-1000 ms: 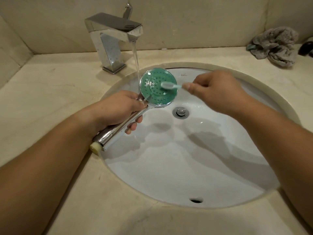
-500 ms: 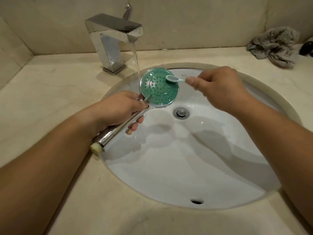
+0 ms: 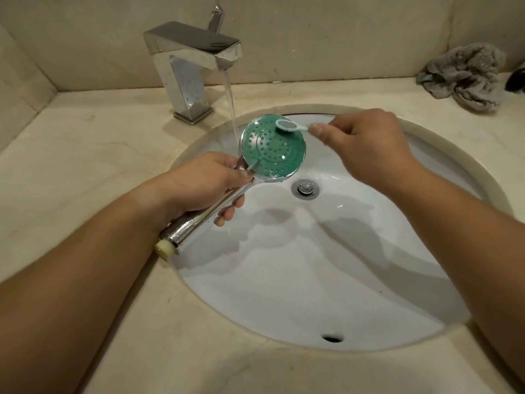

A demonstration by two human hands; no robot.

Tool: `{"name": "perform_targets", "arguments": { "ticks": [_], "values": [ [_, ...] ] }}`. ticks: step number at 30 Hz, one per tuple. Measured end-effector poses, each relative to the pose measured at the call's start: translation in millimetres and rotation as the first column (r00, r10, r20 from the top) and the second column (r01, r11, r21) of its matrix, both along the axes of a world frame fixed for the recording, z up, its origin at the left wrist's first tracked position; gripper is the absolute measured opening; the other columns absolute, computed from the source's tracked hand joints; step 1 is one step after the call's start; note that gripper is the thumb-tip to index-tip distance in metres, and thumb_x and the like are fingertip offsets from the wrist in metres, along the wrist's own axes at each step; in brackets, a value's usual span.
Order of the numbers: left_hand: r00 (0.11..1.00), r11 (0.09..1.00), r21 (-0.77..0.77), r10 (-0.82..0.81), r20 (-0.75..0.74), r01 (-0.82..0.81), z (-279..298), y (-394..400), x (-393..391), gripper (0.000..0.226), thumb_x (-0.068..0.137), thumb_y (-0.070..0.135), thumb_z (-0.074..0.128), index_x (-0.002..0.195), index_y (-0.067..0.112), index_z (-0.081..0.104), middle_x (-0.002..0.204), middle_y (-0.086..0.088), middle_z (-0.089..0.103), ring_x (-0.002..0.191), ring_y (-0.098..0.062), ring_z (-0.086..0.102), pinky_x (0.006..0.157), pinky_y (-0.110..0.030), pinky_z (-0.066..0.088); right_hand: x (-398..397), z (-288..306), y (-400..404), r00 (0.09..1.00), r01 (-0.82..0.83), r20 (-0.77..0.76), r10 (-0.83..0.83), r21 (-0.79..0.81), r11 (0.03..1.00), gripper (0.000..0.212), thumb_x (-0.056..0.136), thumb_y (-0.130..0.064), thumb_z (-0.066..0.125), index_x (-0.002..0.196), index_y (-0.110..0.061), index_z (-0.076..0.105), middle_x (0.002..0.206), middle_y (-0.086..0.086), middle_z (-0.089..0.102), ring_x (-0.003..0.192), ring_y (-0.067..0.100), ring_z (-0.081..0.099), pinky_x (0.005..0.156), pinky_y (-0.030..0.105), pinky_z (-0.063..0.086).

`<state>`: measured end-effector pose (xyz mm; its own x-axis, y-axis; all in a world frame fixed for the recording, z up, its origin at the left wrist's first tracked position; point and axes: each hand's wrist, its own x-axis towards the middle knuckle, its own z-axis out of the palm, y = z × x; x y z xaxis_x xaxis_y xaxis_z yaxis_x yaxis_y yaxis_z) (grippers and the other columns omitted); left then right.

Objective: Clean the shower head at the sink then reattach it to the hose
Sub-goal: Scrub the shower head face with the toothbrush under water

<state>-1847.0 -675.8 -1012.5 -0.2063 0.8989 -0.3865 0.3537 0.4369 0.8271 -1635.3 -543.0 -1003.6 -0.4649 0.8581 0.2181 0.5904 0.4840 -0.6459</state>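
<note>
No legible text in view. Faint small mark on the sink [image 3: 326, 117] rim just behind the toothbrush [image 3: 289, 125] — too blurred to read. Tiny print on the toothbrush handle near the fingers — also unreadable. No numbers or signs read.

— What's over the sink [image 3: 426, 294]?
— The left hand [image 3: 204, 183] grips the chrome handle of the shower head [image 3: 272, 146], green face up, under the tap [image 3: 193, 55] stream.
— And the other?
— The right hand [image 3: 366, 143] pinches a toothbrush [image 3: 289, 125] against the face's far rim. A crumpled cloth [image 3: 466, 75] lies at the worktop's [image 3: 85, 143] far right corner.
</note>
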Motion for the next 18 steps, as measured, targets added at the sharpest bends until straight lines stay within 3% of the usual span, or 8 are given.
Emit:
{"name": "perform_targets", "arguments": {
  "ticks": [3,7,11,15,18],
  "values": [
    [1.0,1.0,-0.005,-0.003,-0.026,0.003,-1,0,0,0.021,0.109,0.014,0.05,0.095,0.0,0.057,0.071,-0.016,0.062,0.045,-0.021,0.055,0.043,-0.032,0.048,-5,-2,-15,0.988,-0.123,0.1,0.122,0.004,0.992,0.044,0.089,-0.06,0.06,0.075,-0.02,0.072,0.049,-0.001,0.047,0.051,0.015,0.042,0.056,0.033,0.04],
    [1.0,1.0,0.006,-0.002,-0.015,0.002,-2,1,0,0.02,0.109,0.013,0.05,0.095,0.0,0.057,0.071,-0.016,0.061,0.044,-0.021,0.055,0.042,-0.031,0.047,-6,4,-6,1.0,0.0,0.029,-0.001,0.028,1.0,0.044,0.09,-0.059,0.059,0.073,-0.02,0.069,0.05,-0.002,0.048,0.05,0.012,0.043,0.054,0.032,0.034],
    [0.999,1.0,0.001,-0.008,-0.037,0.008,-2,0,1,0.022,0.109,0.015,0.05,0.094,0.0,0.057,0.071,-0.016,0.061,0.044,-0.022,0.054,0.043,-0.031,0.047,-11,0,-21,0.984,-0.117,0.14,0.109,0.049,0.992,0.046,0.091,-0.059,0.057,0.078,-0.018,0.072,0.049,-0.002,0.047,0.052,0.013,0.043,0.055,0.032,0.035],
    [0.999,1.0,0.003,-0.011,-0.051,0.012,0,1,2,0.022,0.109,0.016,0.05,0.095,0.0,0.057,0.072,-0.016,0.062,0.044,-0.021,0.055,0.043,-0.031,0.048,-10,5,-9,0.998,0.012,0.067,-0.017,0.07,0.997,0.045,0.091,-0.061,0.056,0.072,-0.021,0.066,0.051,-0.002,0.048,0.057,0.019,0.046,0.055,0.032,0.036],
    [0.997,1.0,-0.004,-0.022,-0.077,0.021,-1,1,2,0.025,0.109,0.018,0.052,0.094,-0.001,0.058,0.073,-0.017,0.063,0.045,-0.022,0.056,0.045,-0.032,0.048,-13,1,-18,0.987,-0.081,0.144,0.069,0.078,0.994,0.046,0.091,-0.061,0.055,0.076,-0.02,0.07,0.051,-0.003,0.049,0.056,0.017,0.045,0.057,0.034,0.039]
  ]
}}
